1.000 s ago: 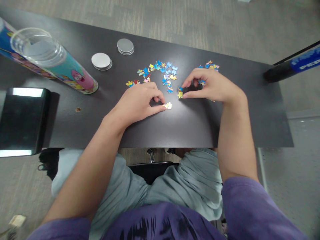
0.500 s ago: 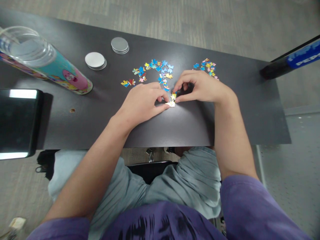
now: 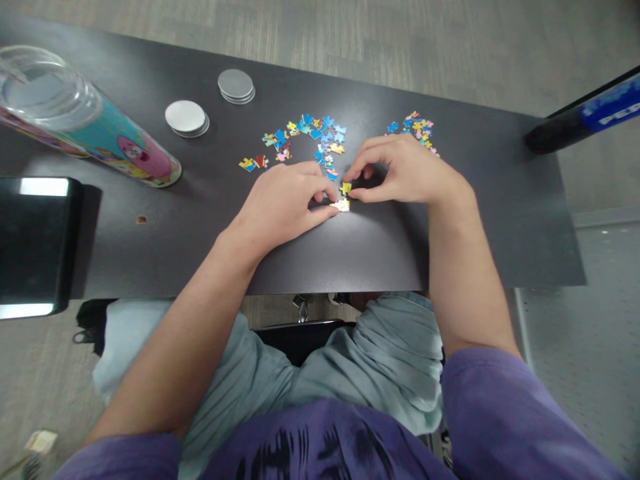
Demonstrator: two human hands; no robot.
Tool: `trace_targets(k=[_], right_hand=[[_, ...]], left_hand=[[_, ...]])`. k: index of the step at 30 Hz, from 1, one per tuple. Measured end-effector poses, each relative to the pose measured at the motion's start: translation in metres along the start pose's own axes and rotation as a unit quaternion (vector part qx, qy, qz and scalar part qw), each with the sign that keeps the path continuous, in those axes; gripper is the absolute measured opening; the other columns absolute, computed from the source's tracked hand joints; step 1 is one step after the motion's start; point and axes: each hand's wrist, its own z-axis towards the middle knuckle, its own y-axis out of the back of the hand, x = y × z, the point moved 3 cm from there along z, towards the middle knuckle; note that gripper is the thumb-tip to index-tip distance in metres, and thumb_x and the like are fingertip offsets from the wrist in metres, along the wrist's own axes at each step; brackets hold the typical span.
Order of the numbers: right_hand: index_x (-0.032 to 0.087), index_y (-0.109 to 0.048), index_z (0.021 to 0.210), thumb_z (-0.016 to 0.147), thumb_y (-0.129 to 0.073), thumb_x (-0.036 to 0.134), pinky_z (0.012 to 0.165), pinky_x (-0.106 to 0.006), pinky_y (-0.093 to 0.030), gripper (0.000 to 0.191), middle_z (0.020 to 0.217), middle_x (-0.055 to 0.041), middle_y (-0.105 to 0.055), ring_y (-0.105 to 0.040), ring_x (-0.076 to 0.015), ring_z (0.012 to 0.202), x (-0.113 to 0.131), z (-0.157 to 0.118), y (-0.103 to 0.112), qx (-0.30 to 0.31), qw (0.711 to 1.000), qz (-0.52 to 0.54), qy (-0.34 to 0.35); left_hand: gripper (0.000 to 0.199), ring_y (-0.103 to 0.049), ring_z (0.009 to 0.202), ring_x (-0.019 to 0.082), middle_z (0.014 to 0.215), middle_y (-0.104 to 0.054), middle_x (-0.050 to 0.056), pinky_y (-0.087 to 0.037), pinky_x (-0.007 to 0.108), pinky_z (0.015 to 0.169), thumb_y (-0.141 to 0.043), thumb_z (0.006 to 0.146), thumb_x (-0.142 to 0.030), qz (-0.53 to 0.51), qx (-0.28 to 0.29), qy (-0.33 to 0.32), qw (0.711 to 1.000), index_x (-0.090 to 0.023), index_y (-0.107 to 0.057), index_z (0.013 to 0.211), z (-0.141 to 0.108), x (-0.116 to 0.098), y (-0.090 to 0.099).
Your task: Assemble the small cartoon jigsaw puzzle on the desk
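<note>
Thumb and index finger of my left hand (image 3: 290, 200) grip a pale jigsaw puzzle piece (image 3: 343, 205) that lies on the dark table (image 3: 350, 250). Just above it, my right hand (image 3: 393, 170) pinches a yellow jigsaw puzzle piece (image 3: 346, 188) between thumb and fingertips. The two pieces are very close; whether they interlock I cannot tell. Beyond my hands, loose blue and yellow puzzle pieces (image 3: 305, 127) spread in a curved cluster. A second, multicoloured group of pieces (image 3: 423, 130) lies behind my right hand, which partly covers it.
Stacks of white discs (image 3: 186, 117) and grey discs (image 3: 237, 85) sit at the back left. A colourful cylindrical container (image 3: 135, 153) with a clear top stands at the left, near a black tablet-like device (image 3: 33, 247). A dark bottle with a blue label (image 3: 600, 117) stands far right.
My right hand has tilted the yellow piece slightly, and it now looks more evenly yellow. My left hand stays on the pale piece. The whole view has shifted a little.
</note>
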Motion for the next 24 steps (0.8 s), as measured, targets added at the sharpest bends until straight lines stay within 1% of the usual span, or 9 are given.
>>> trace_targets(k=[4, 7, 10, 12, 15, 19, 24], right_hand=[[0.04, -0.095, 0.101, 0.095, -0.1, 0.059, 0.103, -0.062, -0.07, 0.021, 0.115, -0.0031, -0.092, -0.077, -0.032, 0.095, -0.0021, 0.0002, -0.0013, 0.004, 1.0, 0.01, -0.002], [0.04, -0.095, 0.099, 0.093, -0.102, 0.061, 0.103, -0.064, -0.071, 0.023, 0.115, -0.0037, -0.092, -0.078, -0.0335, 0.096, -0.0008, 0.0001, -0.0018, 0.01, 1.0, 0.019, -0.004], [0.04, -0.096, 0.099, 0.09, -0.105, 0.071, 0.103, -0.064, -0.071, 0.034, 0.115, -0.0053, -0.093, -0.08, -0.0361, 0.1, 0.0008, -0.0006, -0.0006, 0.008, 0.999, 0.029, -0.017], [0.039, -0.095, 0.098, 0.088, -0.105, 0.079, 0.102, -0.064, -0.07, 0.042, 0.114, -0.0065, -0.093, -0.08, -0.0372, 0.102, 0.0011, -0.001, 0.0011, -0.003, 0.999, 0.035, -0.027], [0.039, -0.094, 0.097, 0.089, -0.104, 0.086, 0.099, -0.062, -0.068, 0.048, 0.113, -0.0074, -0.092, -0.078, -0.038, 0.104, -0.0006, -0.0004, 0.0023, -0.014, 0.998, 0.036, -0.042], [0.039, -0.092, 0.098, 0.085, -0.107, 0.087, 0.098, -0.059, -0.066, 0.052, 0.11, -0.0071, -0.089, -0.076, -0.0368, 0.102, -0.0042, 0.0022, -0.0006, -0.006, 0.999, 0.034, -0.035], [0.037, -0.092, 0.101, 0.089, -0.106, 0.086, 0.094, -0.056, -0.063, 0.053, 0.108, -0.0074, -0.087, -0.074, -0.0348, 0.098, -0.0089, 0.0025, -0.0044, -0.013, 0.999, 0.04, -0.011]], left_hand=[[0.019, -0.081, 0.096, 0.029, 0.105, -0.085, 0.006, -0.062, 0.048, 0.093, -0.089, 0.11, -0.046, 0.006, -0.011, 0.001, 1.0, -0.031, -0.1, 0.116, -0.0004, 0.0016, -0.0007], [0.02, -0.082, 0.097, 0.03, 0.105, -0.084, 0.005, -0.063, 0.049, 0.094, -0.087, 0.111, -0.048, 0.008, -0.012, 0.001, 1.0, -0.033, -0.099, 0.115, -0.0002, 0.0014, -0.0004], [0.02, -0.082, 0.097, 0.03, 0.105, -0.084, 0.005, -0.062, 0.049, 0.095, -0.088, 0.112, -0.047, 0.006, -0.006, 0.005, 1.0, -0.032, -0.1, 0.116, 0.0002, 0.0005, 0.0], [0.018, -0.082, 0.098, 0.03, 0.106, -0.084, 0.005, -0.062, 0.049, 0.096, -0.09, 0.111, -0.045, 0.005, -0.005, 0.008, 1.0, -0.031, -0.1, 0.117, 0.0003, -0.0001, 0.0], [0.017, -0.081, 0.097, 0.03, 0.106, -0.084, 0.005, -0.06, 0.048, 0.095, -0.091, 0.112, -0.044, 0.008, -0.001, 0.011, 1.0, -0.031, -0.1, 0.119, 0.0003, -0.0003, -0.0004], [0.019, -0.078, 0.095, 0.028, 0.108, -0.085, 0.005, -0.057, 0.047, 0.091, -0.09, 0.115, -0.046, 0.02, 0.006, 0.008, 1.0, -0.031, -0.1, 0.122, 0.0001, -0.0017, -0.0001], [0.017, -0.076, 0.097, 0.026, 0.112, -0.087, 0.004, -0.054, 0.044, 0.089, -0.088, 0.118, -0.041, 0.029, 0.011, 0.004, 1.0, -0.028, -0.098, 0.123, -0.0008, -0.0054, 0.0014]])
